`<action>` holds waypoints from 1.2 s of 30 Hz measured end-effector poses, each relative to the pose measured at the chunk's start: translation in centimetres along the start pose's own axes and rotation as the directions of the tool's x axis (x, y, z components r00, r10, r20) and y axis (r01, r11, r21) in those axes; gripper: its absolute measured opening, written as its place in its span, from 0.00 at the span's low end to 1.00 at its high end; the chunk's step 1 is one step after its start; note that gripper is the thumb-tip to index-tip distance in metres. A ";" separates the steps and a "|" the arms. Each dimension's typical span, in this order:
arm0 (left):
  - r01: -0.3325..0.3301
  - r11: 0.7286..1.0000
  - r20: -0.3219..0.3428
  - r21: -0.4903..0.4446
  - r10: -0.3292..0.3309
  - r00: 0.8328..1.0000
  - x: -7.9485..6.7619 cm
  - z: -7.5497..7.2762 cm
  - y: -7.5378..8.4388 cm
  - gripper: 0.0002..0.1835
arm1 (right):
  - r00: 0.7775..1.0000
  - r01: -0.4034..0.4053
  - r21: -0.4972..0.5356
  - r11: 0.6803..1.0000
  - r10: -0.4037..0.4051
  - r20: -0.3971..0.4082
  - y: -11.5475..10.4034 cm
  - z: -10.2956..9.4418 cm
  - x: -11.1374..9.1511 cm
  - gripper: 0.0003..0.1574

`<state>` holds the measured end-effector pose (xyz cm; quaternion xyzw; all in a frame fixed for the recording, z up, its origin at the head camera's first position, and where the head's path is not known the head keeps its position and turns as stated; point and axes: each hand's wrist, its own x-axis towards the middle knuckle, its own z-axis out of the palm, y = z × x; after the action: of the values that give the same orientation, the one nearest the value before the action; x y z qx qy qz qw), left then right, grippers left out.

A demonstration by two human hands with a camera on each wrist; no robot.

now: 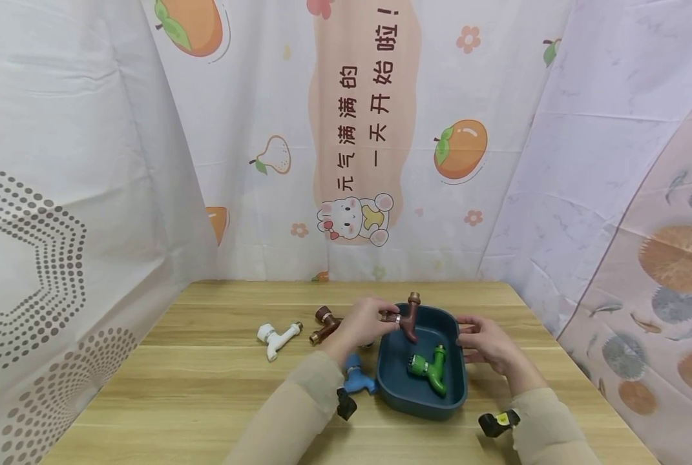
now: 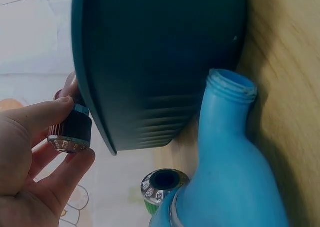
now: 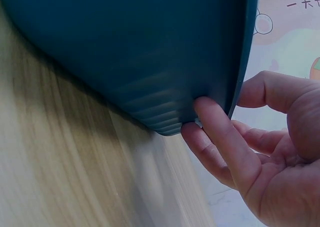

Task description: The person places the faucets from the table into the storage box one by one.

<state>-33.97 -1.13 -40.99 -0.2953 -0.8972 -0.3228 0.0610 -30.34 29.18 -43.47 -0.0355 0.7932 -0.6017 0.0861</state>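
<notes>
My left hand (image 1: pixel 364 323) pinches a dark red faucet (image 1: pixel 409 323) by its handle end, over the left side of a dark teal bin (image 1: pixel 418 408). The faucet's threaded end points up and its spout down. In the left wrist view the ridged knob (image 2: pixel 70 129) sits between thumb and fingers, beside the bin rim. Inside the bin lies a green faucet (image 1: pixel 433 369). At the bin's right side, my right hand (image 1: pixel 490 345) grips the wall; in the right wrist view, fingers (image 3: pixel 227 147) press its outer face while another digit reaches behind the rim.
A blue faucet (image 1: pixel 354 374) lies on the wooden table (image 1: pixel 206 387) close to the bin's left wall. Further left are a white faucet (image 1: pixel 280 337) and another dark red faucet (image 1: pixel 325 324). Beyond the blue one, a chrome-and-green piece (image 2: pixel 162 187) partly shows. A printed curtain (image 1: pixel 264 219) hangs behind.
</notes>
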 end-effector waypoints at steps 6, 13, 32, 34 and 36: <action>0.001 1.000 0.005 -0.019 -0.001 1.000 0.4 0.7 0.4 0.15 | 1.000 -0.005 -0.005 1.000 0.005 -0.006 0.1 0.0 0.1 0.39; 0.005 1.000 0.037 -0.015 -0.004 0.999 1.0 1.2 0.9 0.16 | 1.000 -0.005 0.000 1.000 0.005 -0.005 0.1 0.0 0.1 0.39; -0.016 0.994 0.059 0.111 0.009 0.998 1.9 2.3 1.9 0.13 | 1.000 0.001 0.025 1.000 -0.001 -0.006 -0.1 0.2 -0.1 0.40; -0.021 0.993 0.072 0.120 0.013 0.997 2.0 2.4 2.0 0.13 | 1.000 0.003 0.025 1.000 -0.003 -0.005 -0.1 0.2 -0.1 0.40; -0.026 0.992 0.084 0.127 0.016 0.996 2.2 2.5 2.0 0.13 | 1.000 0.004 0.026 1.000 -0.004 -0.007 0.0 0.2 -0.1 0.40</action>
<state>-34.40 2.72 -41.25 -0.3134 -0.9146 -0.2512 0.0458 -30.21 29.02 -43.47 -0.0337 0.7857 -0.6122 0.0826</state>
